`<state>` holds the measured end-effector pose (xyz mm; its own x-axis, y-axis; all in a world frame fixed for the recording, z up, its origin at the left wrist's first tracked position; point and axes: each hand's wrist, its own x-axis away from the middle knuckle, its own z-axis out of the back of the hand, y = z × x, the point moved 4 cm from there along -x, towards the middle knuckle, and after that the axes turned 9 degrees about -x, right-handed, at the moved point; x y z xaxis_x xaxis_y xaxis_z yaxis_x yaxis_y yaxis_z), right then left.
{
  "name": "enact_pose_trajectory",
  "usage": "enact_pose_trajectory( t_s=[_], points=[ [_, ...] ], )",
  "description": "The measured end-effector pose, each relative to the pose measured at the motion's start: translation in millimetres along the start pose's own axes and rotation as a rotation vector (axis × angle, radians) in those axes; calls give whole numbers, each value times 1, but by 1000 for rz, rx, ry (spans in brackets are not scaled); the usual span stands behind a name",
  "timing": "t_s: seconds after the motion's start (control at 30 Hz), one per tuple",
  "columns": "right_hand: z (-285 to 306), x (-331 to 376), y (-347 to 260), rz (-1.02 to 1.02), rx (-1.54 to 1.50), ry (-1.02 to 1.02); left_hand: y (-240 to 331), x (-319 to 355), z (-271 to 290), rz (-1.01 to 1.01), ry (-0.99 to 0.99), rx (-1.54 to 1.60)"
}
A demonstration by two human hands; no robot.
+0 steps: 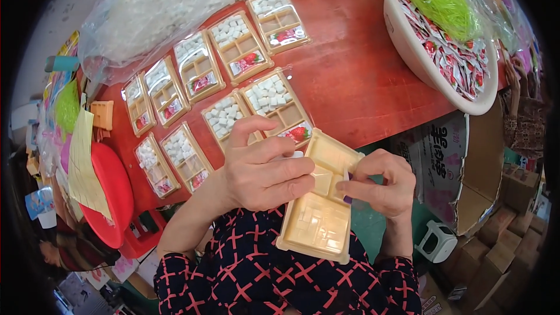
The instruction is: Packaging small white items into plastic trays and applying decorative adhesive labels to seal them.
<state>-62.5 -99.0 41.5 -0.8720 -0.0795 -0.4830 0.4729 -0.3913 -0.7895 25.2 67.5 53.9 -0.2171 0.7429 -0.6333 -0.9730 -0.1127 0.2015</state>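
A tan plastic compartment tray (318, 221) is tilted over my lap, with blocky outlines in its large section. My left hand (265, 166) has its fingers bent against the tray's left edge; something small and white shows by its fingertips. At the right edge my right hand (382, 184) pinches the tray, beside a small purple bit and a clear piece I cannot make out. Just beyond my hands, a filled tray (274, 102) holds white cubes and a strawberry-printed sachet (297, 133). Several similar trays (239, 44) lie in rows on the red table (344, 52).
A large clear bag of white cubes (175, 6) covers the far left. At the right stands a white basin (466, 102) of printed sachets with green shreds (434, 0) on top. A red stool (111, 192), cardboard boxes (496, 251) and another person's arm (513, 81) flank the table.
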Motion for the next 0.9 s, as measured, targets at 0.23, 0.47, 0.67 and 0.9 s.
enact_pose_trajectory(
  t_s=[0.23, 0.47, 0.67, 0.9],
  points=[
    [0, -10, 15, 105, -276, -17, 0, 11, -2, 111, 66, -130],
    [-11, -12, 20, 78, -274, 139, -3, 7, 5, 173, 26, -124],
    [-3, -6, 32, 87, -484, 188, -7, -7, 0, 644, -448, 580],
    [-15, -9, 33, 110, -593, 5, -11, 0, 14, 323, -99, 385]
  ],
)
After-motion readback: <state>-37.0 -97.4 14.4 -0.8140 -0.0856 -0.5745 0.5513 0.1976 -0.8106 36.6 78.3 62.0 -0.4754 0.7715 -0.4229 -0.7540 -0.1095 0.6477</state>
